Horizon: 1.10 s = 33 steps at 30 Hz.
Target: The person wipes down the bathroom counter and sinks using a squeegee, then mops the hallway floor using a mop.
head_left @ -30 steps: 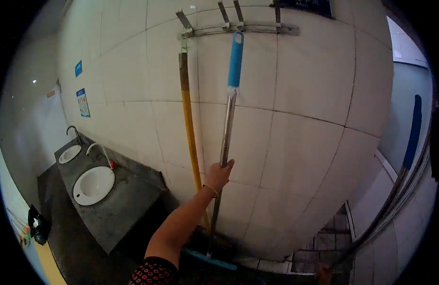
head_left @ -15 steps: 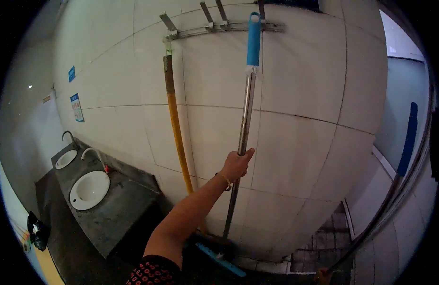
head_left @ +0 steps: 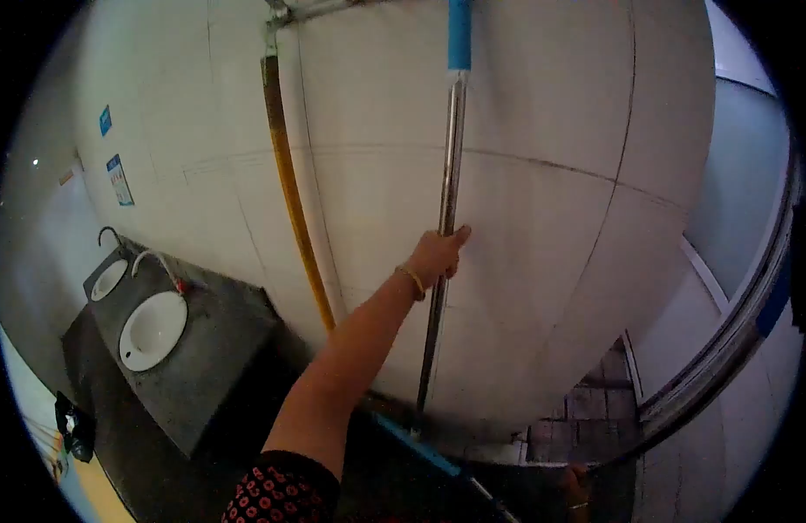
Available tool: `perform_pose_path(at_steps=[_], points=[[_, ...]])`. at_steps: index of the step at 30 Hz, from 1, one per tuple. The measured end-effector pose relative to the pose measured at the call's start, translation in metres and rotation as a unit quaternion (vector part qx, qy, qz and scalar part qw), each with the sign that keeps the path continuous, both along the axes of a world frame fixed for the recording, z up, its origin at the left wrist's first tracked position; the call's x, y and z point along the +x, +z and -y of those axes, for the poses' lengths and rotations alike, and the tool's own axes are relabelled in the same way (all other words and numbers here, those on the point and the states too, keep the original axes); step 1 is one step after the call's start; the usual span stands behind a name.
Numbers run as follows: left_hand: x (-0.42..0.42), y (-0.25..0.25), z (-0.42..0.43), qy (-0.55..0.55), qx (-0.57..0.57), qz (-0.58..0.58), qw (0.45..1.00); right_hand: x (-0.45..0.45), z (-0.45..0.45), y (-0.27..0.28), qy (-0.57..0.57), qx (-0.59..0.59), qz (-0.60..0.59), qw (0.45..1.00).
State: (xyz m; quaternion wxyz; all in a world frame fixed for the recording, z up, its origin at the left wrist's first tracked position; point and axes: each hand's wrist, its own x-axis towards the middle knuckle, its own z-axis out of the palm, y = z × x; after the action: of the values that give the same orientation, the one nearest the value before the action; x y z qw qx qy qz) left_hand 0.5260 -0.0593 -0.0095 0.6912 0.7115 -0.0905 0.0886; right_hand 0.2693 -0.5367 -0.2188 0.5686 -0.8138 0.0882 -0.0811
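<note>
Right of the yellow pole (head_left: pixel 291 187), the steel pole (head_left: pixel 452 157) is already grasped by the left hand (head_left: pixel 437 256), not yet released; farther right, the grip of the right hand (head_left: pixel 577 490) near the dark pole (head_left: pixel 682 424) cannot be told

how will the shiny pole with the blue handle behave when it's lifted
The shiny pole looks metallic and nearly straight, so it should stay stiff. Its smooth bare shaft could feel slippery, especially if wet. Being tall and thin, it would probably tip if released.
</note>
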Motion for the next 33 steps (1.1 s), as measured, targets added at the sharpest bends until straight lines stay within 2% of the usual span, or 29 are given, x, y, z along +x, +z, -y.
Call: perform_pose_path(at_steps=[2,3,5,7,8,9,10,11,13,14,17,20,21,23,24,26,27,28,29,31,32,33], points=[[0.001,0.005,0.005,0.015,-0.011,-0.022,1.000,-0.003,-0.002,-0.002,0.018,-0.023,0.015,0.999],[-0.002,0.016,0.009,0.038,-0.050,-0.094,0.994,-0.002,-0.005,-0.001,0.026,-0.041,0.020,0.999],[-0.006,0.023,0.004,0.070,0.053,-0.083,0.993,-0.003,-0.018,0.012,0.056,-0.079,-0.033,0.995],[0.016,0.013,-0.006,0.117,0.189,0.095,0.970,0.015,-0.004,-0.009,0.088,-0.103,-0.012,0.991],[0.026,0.013,-0.010,0.162,0.261,0.173,0.936,0.019,0.001,-0.013,0.116,-0.121,0.023,0.986],[0.013,0.037,-0.008,0.221,0.346,0.235,0.881,0.024,-0.011,0.000,0.118,-0.131,0.089,0.980],[0.000,0.063,-0.009,0.168,0.141,0.039,0.975,0.036,-0.025,0.015,0.120,-0.140,0.154,0.971],[-0.001,0.082,-0.018,0.175,0.141,0.025,0.974,0.052,-0.033,0.015,0.089,-0.183,0.111,0.973],[-0.002,0.095,-0.036,0.216,0.173,0.069,0.958,0.084,-0.062,0.032,0.104,-0.112,0.095,0.984],[-0.004,0.098,-0.045,0.242,0.197,0.097,0.945,0.095,-0.081,0.047,0.146,0.005,0.120,0.982],[-0.024,0.074,-0.068,0.302,0.284,0.186,0.891,0.096,-0.095,0.054,0.182,-0.010,0.049,0.982],[-0.065,0.022,-0.080,0.285,0.321,0.247,0.869,0.081,-0.106,0.044,0.204,0.014,0.031,0.978],[-0.111,0.019,-0.076,0.196,0.298,0.151,0.922,0.078,-0.111,0.040,0.225,0.056,0.004,0.973],[-0.157,-0.005,-0.076,0.106,0.292,0.044,0.949,0.080,-0.112,0.013,0.247,0.096,-0.038,0.964],[-0.181,-0.009,-0.075,0.106,0.289,0.031,0.951,0.088,-0.104,-0.018,0.239,0.131,-0.065,0.960],[-0.226,0.000,-0.069,0.053,0.142,-0.063,0.987,0.075,-0.126,-0.016,0.231,0.162,-0.106,0.954],[-0.241,0.003,-0.065,0.062,0.079,-0.032,0.994,0.047,-0.172,0.022,0.281,-0.013,-0.071,0.957],[-0.256,0.007,-0.062,0.068,0.018,0.001,0.997,0.029,-0.203,0.042,0.326,-0.186,-0.033,0.926],[-0.272,0.011,-0.062,0.074,-0.017,0.024,0.997,0.023,-0.209,0.014,0.347,-0.312,0.029,0.884],[-0.313,0.020,-0.062,0.092,-0.065,0.051,0.992,0.003,-0.231,-0.015,0.416,-0.396,0.140,0.807],[-0.336,0.026,-0.064,0.102,-0.084,0.065,0.989,-0.013,-0.252,-0.015,0.465,-0.359,0.185,0.788],[-0.360,0.032,-0.065,0.113,-0.104,0.082,0.985,-0.030,-0.271,-0.012,0.514,-0.223,0.138,0.816]])
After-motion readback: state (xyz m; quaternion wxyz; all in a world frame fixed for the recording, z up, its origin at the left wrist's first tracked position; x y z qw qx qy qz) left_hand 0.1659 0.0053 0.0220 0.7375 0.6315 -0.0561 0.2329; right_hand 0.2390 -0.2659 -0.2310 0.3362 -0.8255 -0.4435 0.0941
